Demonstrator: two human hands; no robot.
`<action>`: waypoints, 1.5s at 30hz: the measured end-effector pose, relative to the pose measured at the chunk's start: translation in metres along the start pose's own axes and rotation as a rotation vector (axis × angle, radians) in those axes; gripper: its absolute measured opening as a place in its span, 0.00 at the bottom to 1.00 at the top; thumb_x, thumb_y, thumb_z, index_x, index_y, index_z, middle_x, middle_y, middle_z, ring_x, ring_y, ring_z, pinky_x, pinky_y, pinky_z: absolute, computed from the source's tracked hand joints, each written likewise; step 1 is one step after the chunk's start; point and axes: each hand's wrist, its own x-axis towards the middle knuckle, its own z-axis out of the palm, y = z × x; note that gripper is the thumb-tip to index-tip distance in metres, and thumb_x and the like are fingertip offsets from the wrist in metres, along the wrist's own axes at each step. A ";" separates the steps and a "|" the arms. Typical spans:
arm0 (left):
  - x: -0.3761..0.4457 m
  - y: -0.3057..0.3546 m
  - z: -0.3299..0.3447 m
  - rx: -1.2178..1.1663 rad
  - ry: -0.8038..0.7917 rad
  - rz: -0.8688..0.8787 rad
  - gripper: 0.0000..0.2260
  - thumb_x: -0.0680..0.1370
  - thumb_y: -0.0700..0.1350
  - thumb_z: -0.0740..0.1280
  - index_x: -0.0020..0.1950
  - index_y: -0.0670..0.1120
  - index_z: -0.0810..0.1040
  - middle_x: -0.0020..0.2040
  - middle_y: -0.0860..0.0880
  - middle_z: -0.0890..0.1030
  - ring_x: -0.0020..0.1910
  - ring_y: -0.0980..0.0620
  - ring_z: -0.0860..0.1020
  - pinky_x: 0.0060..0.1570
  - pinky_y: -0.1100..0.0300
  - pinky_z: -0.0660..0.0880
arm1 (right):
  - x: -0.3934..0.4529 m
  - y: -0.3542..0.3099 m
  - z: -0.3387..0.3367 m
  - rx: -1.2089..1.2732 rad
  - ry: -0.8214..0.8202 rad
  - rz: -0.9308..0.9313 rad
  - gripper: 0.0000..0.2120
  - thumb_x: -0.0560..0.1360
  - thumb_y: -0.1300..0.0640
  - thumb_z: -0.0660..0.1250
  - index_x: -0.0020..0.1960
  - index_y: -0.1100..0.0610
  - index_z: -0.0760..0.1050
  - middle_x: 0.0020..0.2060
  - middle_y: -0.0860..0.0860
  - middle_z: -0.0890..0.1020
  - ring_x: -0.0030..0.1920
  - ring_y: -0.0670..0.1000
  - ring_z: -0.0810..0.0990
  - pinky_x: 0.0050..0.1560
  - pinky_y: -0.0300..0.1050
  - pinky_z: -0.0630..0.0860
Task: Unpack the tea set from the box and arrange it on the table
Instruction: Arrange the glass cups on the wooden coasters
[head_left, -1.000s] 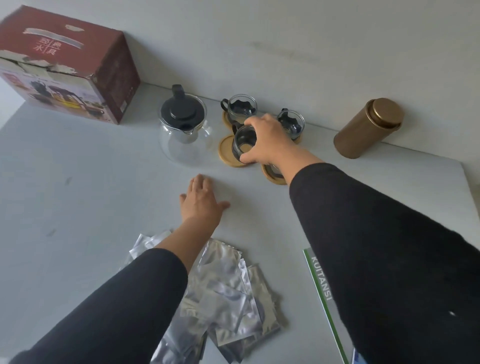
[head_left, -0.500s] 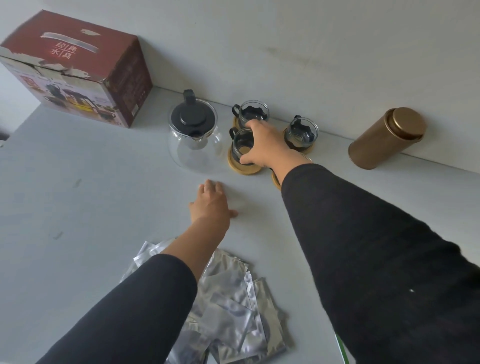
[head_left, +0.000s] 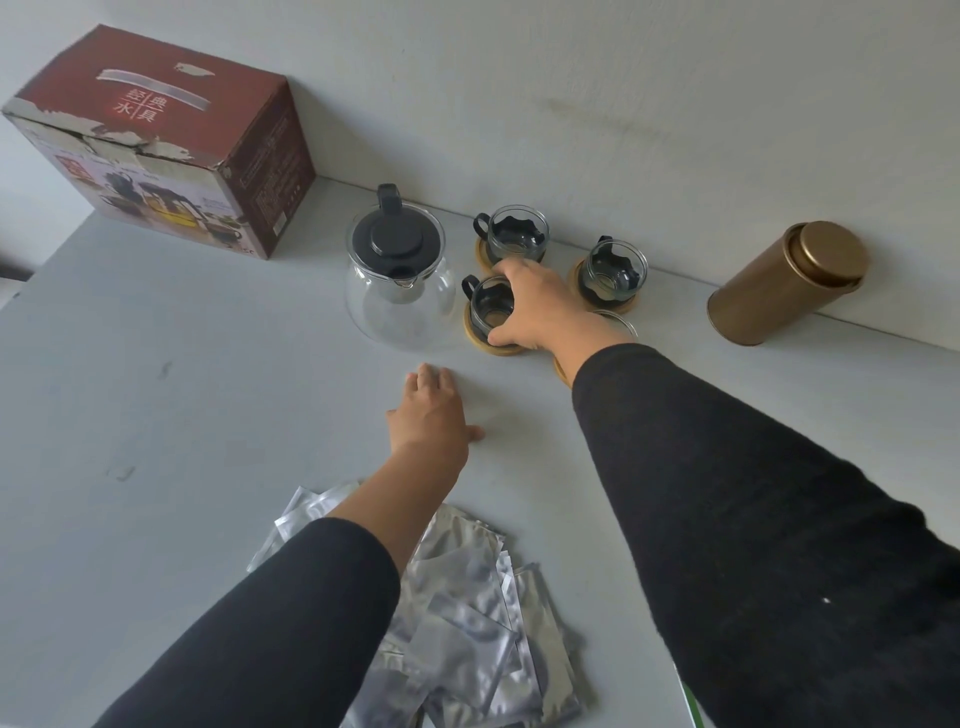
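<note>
A glass teapot (head_left: 397, 291) with a black lid stands at the back of the grey table (head_left: 156, 415). Right of it are glass cups in black holders on round wooden coasters: one at the back (head_left: 517, 240), one to the right (head_left: 613, 273), one in front (head_left: 488, 309). My right hand (head_left: 540, 306) grips the front cup from above, its thumb down by the coaster (head_left: 501, 349). Another cup is mostly hidden under my right wrist. My left hand (head_left: 434, 415) rests flat on the table, fingers straight. The red tea set box (head_left: 166, 140) stands closed at the back left.
A gold cylindrical tin (head_left: 784, 283) stands at the back right against the wall. A pile of silver foil packets (head_left: 467, 623) lies near the front edge under my left forearm. A green-edged booklet (head_left: 691, 701) peeks out at the bottom right.
My right hand has stayed on the front cup, which now sits centred on its coaster beside the teapot. The view has shifted up and left. My left hand has barely moved.
</note>
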 end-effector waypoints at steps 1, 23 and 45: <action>0.000 0.000 0.000 0.000 -0.001 -0.001 0.34 0.74 0.55 0.69 0.73 0.43 0.59 0.68 0.46 0.63 0.68 0.48 0.62 0.58 0.52 0.72 | 0.000 0.000 0.001 0.005 -0.003 -0.005 0.38 0.64 0.57 0.76 0.71 0.58 0.64 0.67 0.55 0.70 0.67 0.56 0.69 0.62 0.44 0.68; 0.011 0.039 0.008 -0.466 0.236 -0.163 0.36 0.72 0.52 0.72 0.74 0.45 0.59 0.71 0.47 0.66 0.71 0.47 0.62 0.68 0.53 0.63 | -0.094 0.060 -0.003 0.420 0.402 0.511 0.42 0.68 0.54 0.70 0.75 0.50 0.52 0.71 0.53 0.63 0.71 0.55 0.61 0.70 0.50 0.63; 0.047 0.077 0.024 -0.708 0.365 -0.436 0.38 0.65 0.54 0.75 0.70 0.50 0.60 0.65 0.52 0.73 0.68 0.49 0.64 0.56 0.52 0.62 | -0.075 0.081 0.057 0.505 0.375 0.647 0.52 0.62 0.51 0.79 0.75 0.55 0.50 0.68 0.57 0.67 0.70 0.58 0.65 0.68 0.54 0.67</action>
